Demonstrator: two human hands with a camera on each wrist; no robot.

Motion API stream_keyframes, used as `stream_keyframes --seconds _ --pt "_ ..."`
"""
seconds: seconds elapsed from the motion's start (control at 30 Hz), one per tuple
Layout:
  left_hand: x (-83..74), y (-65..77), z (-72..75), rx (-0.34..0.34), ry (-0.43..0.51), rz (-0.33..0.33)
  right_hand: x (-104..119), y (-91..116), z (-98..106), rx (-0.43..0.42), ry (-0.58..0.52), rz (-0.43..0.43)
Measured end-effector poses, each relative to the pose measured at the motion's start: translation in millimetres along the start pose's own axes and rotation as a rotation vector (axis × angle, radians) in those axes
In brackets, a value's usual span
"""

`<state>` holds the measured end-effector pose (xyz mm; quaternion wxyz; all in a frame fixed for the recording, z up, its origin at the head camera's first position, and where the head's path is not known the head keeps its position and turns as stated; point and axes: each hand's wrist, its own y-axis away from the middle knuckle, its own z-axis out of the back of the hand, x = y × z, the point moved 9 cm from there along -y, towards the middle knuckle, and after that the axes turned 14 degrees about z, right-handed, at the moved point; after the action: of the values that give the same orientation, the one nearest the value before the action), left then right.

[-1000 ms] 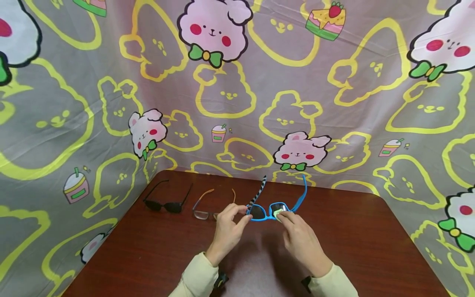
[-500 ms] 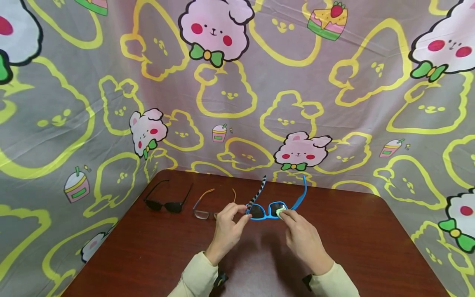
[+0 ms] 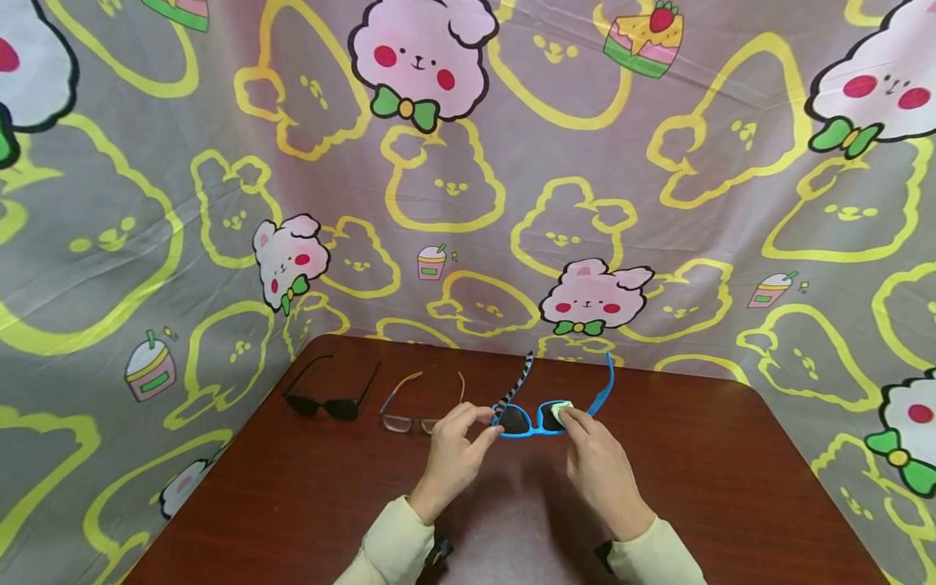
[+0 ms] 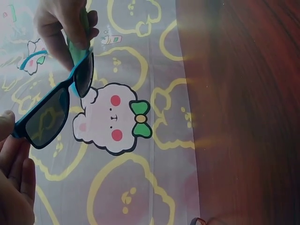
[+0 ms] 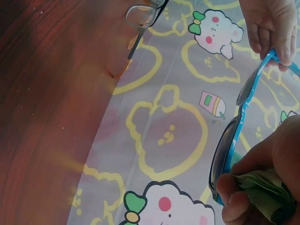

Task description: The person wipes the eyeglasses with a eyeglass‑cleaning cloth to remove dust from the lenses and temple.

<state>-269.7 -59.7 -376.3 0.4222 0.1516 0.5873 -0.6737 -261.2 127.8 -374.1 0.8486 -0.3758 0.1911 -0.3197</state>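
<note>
Blue-framed sunglasses (image 3: pixel 516 419) with dark lenses are held up over the table, their temples unfolded and pointing away; one temple is black-and-white striped. My left hand (image 3: pixel 449 459) pinches them at the left hinge corner between thumb and fingers. At the other lens, my right hand (image 3: pixel 603 475) pinches a folded pale green cloth (image 3: pixel 561 409), which covers that lens's outer part. In the right wrist view the bunched cloth (image 5: pixel 269 199) sits between thumb and fingers, against the lens. Fingers and cloth wrap the far lens in the left wrist view, where the near lens (image 4: pixel 47 119) shows bare.
Black sunglasses (image 3: pixel 340 408) lie unfolded at the table's left. Between them and my left hand lie clear-lensed glasses (image 3: pixel 397 423) with orange-tipped temples, partly hidden by that hand. A cartoon-print cloth (image 3: pixel 453 195) hangs behind the brown wooden table (image 3: pixel 307 496).
The blue sunglasses have shifted slightly right with my left hand. The green cloth has moved over the right lens, from its lower middle toward its outer upper edge.
</note>
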Motion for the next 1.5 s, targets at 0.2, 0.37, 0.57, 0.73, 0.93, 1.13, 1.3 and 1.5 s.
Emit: stream_keyframes --seconds 0.2,0.37,0.57,0.73,0.93,1.13,1.3,1.5 --pt "-3.2 1.4 -1.7 -0.001 0.01 -0.033 1 0 1 -0.036 0.016 0.005" --pt "-8.3 1.6 -0.7 -0.023 0.026 -0.079 4 -2 3 -0.061 0.022 0.022" --pt "-12.2 1.8 -2.6 -0.021 0.016 -0.108 7 -5 2 -0.061 0.014 0.052" --pt "-13.8 2.0 -3.0 -0.012 0.013 -0.112 8 -6 0 -0.035 0.004 0.052" --pt "-12.6 1.4 -2.0 -0.023 0.017 -0.111 10 -7 0 -0.032 -0.006 0.081" --pt "-7.7 -0.9 1.7 -0.066 0.023 -0.069 11 -7 -2 -0.002 -0.012 0.089" --pt "-0.6 -2.4 2.2 -0.082 -0.009 -0.013 10 -7 -4 0.025 -0.008 0.078" --pt "5.2 -2.9 3.1 -0.096 -0.04 0.034 7 -6 -4 0.025 0.009 0.063"
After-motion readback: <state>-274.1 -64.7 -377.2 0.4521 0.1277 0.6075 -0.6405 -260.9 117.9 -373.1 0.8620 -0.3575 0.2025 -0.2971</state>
